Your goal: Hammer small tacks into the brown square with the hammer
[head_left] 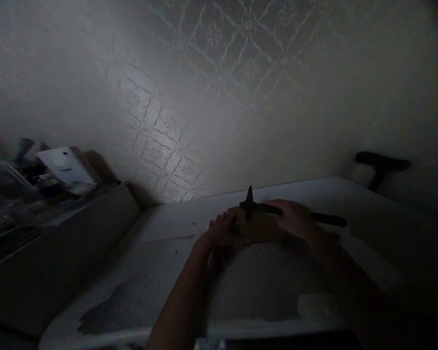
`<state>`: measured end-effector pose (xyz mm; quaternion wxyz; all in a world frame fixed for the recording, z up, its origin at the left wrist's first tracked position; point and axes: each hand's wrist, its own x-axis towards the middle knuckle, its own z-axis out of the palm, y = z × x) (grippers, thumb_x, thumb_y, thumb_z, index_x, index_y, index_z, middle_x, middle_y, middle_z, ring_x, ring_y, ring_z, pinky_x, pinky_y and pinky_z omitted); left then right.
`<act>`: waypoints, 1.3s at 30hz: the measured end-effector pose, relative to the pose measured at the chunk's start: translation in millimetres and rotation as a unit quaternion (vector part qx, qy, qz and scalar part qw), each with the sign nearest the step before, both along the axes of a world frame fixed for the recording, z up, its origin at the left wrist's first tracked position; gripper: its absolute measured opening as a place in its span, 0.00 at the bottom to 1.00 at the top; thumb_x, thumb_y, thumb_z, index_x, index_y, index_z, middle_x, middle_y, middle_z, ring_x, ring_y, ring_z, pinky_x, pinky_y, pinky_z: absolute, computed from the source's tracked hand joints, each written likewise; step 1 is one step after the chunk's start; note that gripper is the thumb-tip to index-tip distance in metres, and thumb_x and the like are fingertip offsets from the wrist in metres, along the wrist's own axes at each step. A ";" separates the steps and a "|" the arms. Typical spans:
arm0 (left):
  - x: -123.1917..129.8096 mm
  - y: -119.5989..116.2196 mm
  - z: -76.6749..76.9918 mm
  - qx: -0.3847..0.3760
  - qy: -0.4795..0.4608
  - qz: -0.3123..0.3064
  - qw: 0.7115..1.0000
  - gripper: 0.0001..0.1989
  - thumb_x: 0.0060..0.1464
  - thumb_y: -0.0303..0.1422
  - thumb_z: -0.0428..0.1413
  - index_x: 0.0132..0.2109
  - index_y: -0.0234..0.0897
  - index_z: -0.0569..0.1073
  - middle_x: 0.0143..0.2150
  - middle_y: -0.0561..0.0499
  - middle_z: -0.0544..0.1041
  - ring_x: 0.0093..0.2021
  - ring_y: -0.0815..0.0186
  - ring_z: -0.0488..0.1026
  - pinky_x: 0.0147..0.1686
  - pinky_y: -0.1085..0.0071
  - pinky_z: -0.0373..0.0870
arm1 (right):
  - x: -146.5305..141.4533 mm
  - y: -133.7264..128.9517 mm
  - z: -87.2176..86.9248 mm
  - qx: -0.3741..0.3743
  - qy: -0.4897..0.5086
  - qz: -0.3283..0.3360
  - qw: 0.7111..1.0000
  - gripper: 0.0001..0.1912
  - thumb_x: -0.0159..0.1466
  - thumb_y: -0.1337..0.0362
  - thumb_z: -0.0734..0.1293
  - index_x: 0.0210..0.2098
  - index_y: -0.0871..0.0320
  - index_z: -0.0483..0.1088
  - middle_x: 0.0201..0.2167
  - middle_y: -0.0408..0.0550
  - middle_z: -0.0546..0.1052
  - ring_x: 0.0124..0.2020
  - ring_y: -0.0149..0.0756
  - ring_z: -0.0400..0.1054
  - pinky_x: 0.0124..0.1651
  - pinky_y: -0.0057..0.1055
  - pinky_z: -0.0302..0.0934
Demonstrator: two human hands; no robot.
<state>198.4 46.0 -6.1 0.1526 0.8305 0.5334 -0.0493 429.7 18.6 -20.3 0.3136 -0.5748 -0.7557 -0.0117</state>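
Note:
My right hand (294,218) is closed round the handle of a dark hammer (263,208). The hammer's head is to the left of that hand, over a flat brown board (264,233), and the handle's end sticks out to the right. In the dim light I cannot tell whether the head touches the board. My left hand (224,231) holds the board's left end, its thumb along the near side and its fingers towards the far side. The board lies on a pale table (175,221). Whether a nail is under the hammer head cannot be made out.
A grey patterned sheet (138,296) covers part of the table. To the left, a raised ledge (76,238) bears a white box (67,165) and blurred clutter. Beyond rises a patterned wall (219,112). A dark T-shaped object (381,165) stands at the right.

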 end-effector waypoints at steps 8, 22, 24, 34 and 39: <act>1.7 -1.0 0.5 0.000 0.009 0.000 1.000 0.59 0.33 0.66 0.50 0.66 0.40 0.38 0.68 0.39 0.38 0.66 0.44 0.34 0.60 0.45 0.39 | 0.8 0.8 -0.6 0.004 -0.004 -0.005 1.000 0.20 0.56 0.72 0.61 0.47 0.50 0.70 0.44 0.43 0.75 0.43 0.39 0.69 0.44 0.33 0.62; 0.9 0.4 -2.3 0.010 0.001 -0.004 1.000 0.58 0.34 0.66 0.48 0.66 0.40 0.40 0.68 0.39 0.40 0.66 0.45 0.37 0.60 0.45 0.41 | 1.4 2.5 -1.9 0.015 -0.004 -0.010 1.000 0.20 0.57 0.70 0.62 0.47 0.47 0.70 0.45 0.41 0.75 0.43 0.39 0.69 0.43 0.32 0.62; 1.1 0.2 -1.7 0.008 0.002 -0.004 1.000 0.58 0.34 0.66 0.48 0.66 0.39 0.40 0.68 0.39 0.40 0.66 0.45 0.36 0.60 0.46 0.40 | 1.8 3.0 -2.6 0.012 -0.006 -0.010 1.000 0.20 0.56 0.71 0.62 0.47 0.48 0.70 0.45 0.41 0.75 0.43 0.39 0.69 0.44 0.33 0.62; 0.8 1.3 -4.2 0.014 0.005 0.001 1.000 0.57 0.35 0.66 0.47 0.65 0.40 0.40 0.68 0.40 0.41 0.66 0.47 0.37 0.60 0.47 0.40 | 0.6 1.7 -1.3 0.003 -0.012 -0.002 1.000 0.20 0.58 0.70 0.62 0.48 0.48 0.69 0.46 0.41 0.74 0.44 0.38 0.69 0.46 0.33 0.61; 0.6 1.3 -4.3 0.008 0.014 -0.002 1.000 0.57 0.35 0.66 0.46 0.65 0.40 0.40 0.68 0.40 0.40 0.66 0.46 0.36 0.60 0.46 0.40 | -0.1 0.1 0.6 0.011 0.002 -0.009 1.000 0.19 0.58 0.71 0.62 0.48 0.49 0.69 0.46 0.42 0.74 0.44 0.38 0.69 0.45 0.32 0.61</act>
